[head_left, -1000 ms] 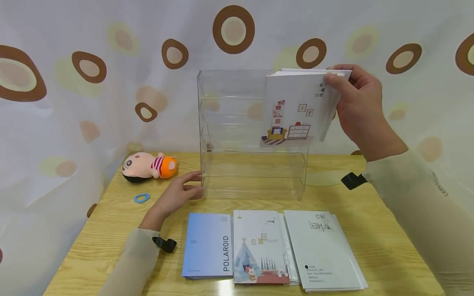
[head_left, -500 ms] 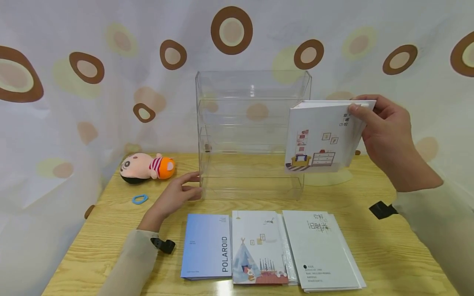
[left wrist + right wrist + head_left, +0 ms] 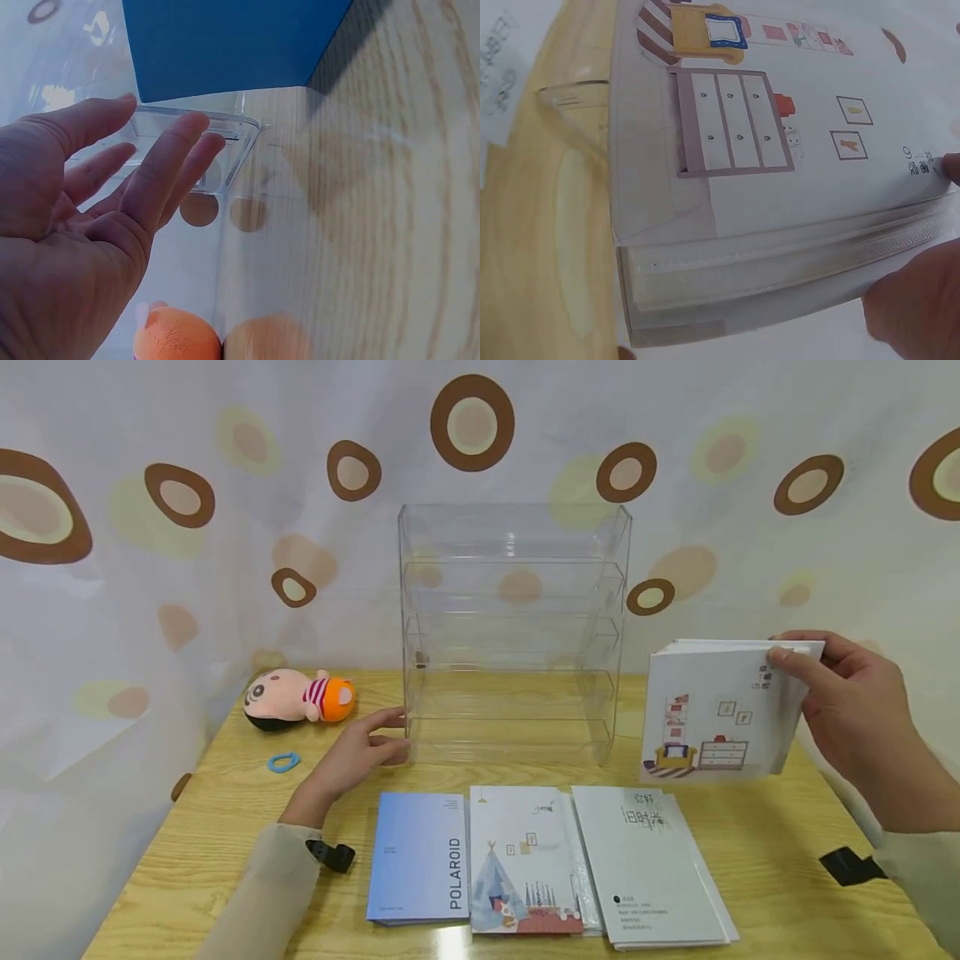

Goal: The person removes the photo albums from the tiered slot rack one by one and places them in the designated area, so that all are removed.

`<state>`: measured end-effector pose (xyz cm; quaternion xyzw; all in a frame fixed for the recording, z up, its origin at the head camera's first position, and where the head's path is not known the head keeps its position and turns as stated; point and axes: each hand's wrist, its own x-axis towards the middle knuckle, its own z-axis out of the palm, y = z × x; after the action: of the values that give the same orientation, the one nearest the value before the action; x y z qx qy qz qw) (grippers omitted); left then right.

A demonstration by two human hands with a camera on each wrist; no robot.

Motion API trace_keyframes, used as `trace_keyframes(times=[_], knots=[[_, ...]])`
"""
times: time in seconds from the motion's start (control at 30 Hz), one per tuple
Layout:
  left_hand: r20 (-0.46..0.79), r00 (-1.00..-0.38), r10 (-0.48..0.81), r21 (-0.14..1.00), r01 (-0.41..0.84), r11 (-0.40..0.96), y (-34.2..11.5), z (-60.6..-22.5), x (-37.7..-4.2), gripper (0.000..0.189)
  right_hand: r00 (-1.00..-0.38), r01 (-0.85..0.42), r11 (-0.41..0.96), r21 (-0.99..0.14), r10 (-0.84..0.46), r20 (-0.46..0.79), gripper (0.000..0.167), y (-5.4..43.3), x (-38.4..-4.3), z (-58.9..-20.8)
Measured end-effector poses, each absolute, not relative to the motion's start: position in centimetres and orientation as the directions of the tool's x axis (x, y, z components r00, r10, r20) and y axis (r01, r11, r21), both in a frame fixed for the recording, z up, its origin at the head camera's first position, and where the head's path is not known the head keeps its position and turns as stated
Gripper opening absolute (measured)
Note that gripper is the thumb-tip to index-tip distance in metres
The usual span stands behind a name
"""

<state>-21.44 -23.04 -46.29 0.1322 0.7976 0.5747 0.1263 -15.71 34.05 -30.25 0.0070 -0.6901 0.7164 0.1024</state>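
Note:
My right hand (image 3: 862, 710) pinches a white photo album (image 3: 720, 718) by its upper right corner, thumb on the front cover. The album, printed with a yellow armchair and a chest of drawers, hangs upright above the table to the right of the clear tiered rack (image 3: 510, 756). In the right wrist view the thick page edges of the album (image 3: 727, 157) show between its covers. My left hand (image 3: 360, 760) touches the lower left side of the rack. Its fingers look relaxed and loosely spread in the left wrist view, close to the rack's clear edge (image 3: 240, 127).
Along the front of the wooden table (image 3: 787, 860) lie a blue POLAROID album (image 3: 420, 860), a white album with a tent picture (image 3: 525, 868) and a white album with black lettering (image 3: 652, 868). A plush doll (image 3: 300, 697) and a blue ring (image 3: 283, 763) lie at the left.
My right hand has carried the white photo album down and to the right, away from the front of the rack's upper right. My left hand has stayed at the rack's side.

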Motion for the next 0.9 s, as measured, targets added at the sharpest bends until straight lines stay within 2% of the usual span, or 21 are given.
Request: trace_keyframes(times=[0.17,0.47,0.67,0.9], knots=[[-0.057,-0.931,0.360,0.951,0.058,0.303,-23.0,-46.3,-21.4,0.066,-0.980,-0.144,-0.055,-0.988,0.144,0.135,0.018,36.1,-14.0,-32.4],[-0.083,-0.933,0.351,0.955,0.027,0.296,-23.2,-46.5,-21.1,0.067,-0.984,-0.047,0.030,-0.998,0.172,0.052,0.016,38.5,-11.5,-35.1],[-0.082,-0.932,0.353,0.954,0.029,0.299,-23.3,-46.5,-21.2,0.067,-0.970,0.076,0.187,-0.979,0.242,-0.029,0.016,40.2,-10.4,-36.2],[-0.078,-0.931,0.356,0.952,0.036,0.303,-23.3,-46.3,-21.2,0.067,-0.953,0.215,0.375,-0.902,0.281,-0.110,0.011,42.4,-10.2,-37.5]])
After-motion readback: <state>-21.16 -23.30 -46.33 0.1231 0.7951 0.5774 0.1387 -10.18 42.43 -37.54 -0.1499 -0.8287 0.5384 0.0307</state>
